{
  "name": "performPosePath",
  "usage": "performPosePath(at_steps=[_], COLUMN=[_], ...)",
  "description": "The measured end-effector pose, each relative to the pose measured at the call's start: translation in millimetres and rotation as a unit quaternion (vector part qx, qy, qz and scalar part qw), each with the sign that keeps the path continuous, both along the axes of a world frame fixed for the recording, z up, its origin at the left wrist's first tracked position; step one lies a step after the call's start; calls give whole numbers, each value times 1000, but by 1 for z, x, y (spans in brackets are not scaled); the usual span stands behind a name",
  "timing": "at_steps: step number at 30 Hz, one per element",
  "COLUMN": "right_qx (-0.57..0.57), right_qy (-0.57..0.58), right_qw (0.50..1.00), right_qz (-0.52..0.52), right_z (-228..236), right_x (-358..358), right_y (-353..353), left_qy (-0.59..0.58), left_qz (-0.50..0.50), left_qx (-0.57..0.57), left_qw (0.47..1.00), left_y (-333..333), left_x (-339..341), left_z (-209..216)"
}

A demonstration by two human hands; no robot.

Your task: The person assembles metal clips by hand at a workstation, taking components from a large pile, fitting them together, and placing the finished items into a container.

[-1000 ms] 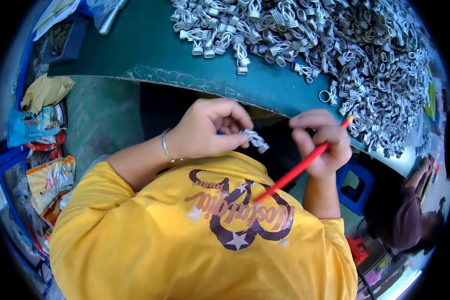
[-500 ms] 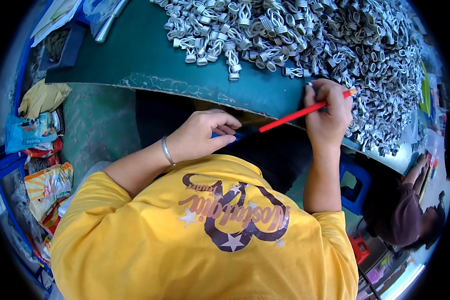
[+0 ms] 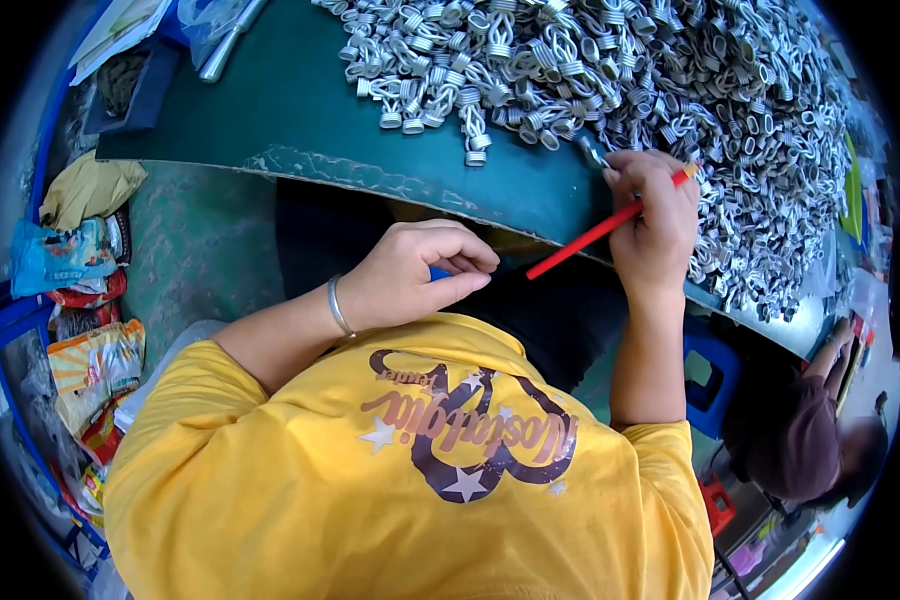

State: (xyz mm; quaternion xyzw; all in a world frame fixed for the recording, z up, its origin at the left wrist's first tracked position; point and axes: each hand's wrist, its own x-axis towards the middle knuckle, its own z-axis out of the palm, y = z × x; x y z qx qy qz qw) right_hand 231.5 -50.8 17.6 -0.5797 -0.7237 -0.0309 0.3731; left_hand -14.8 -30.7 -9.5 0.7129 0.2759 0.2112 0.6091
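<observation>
My right hand (image 3: pixel 655 215) is closed at the table's front edge. It grips a slim red pencil-like stick (image 3: pixel 582 241), which slants down left past the edge. At its fingertips is a small shiny piece (image 3: pixel 592 152), partly hidden, beside a large heap of silver-grey looped pieces with ribbed collars (image 3: pixel 560 60). My left hand (image 3: pixel 420 268) hovers in front of the table edge, over my lap. Its fingers are loosely curled, with a small gap between them and the thumb, and nothing visible held. Something blue shows through behind them.
The green tabletop (image 3: pixel 270 110) has a worn front edge. At its left stand a dark bin (image 3: pixel 135 95) and a metal rod-like tool (image 3: pixel 228 45). Packets (image 3: pixel 70 260) hang on a blue rack at the left. A blue stool (image 3: pixel 715 370) and a co-worker (image 3: pixel 790 440) are at the right.
My right hand's fingertips have shifted slightly up and left, toward the pile, and the shiny piece there shows more. The red stick has tilted more steeply. My left hand has moved slightly right.
</observation>
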Motion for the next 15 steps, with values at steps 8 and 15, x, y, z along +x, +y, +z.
performPosePath(at_steps=[8,15], right_qx=[-208,-249], right_qy=[537,605], right_qw=[805,749], right_qz=[144,108], right_z=[14,8], right_x=[-34,-41], right_y=[-32,-37], left_qy=[-201,-183], left_qz=[84,76], left_qx=[-134,-89], left_qw=[967,976], left_y=[-4,3], left_x=[16,13], left_z=[11,13])
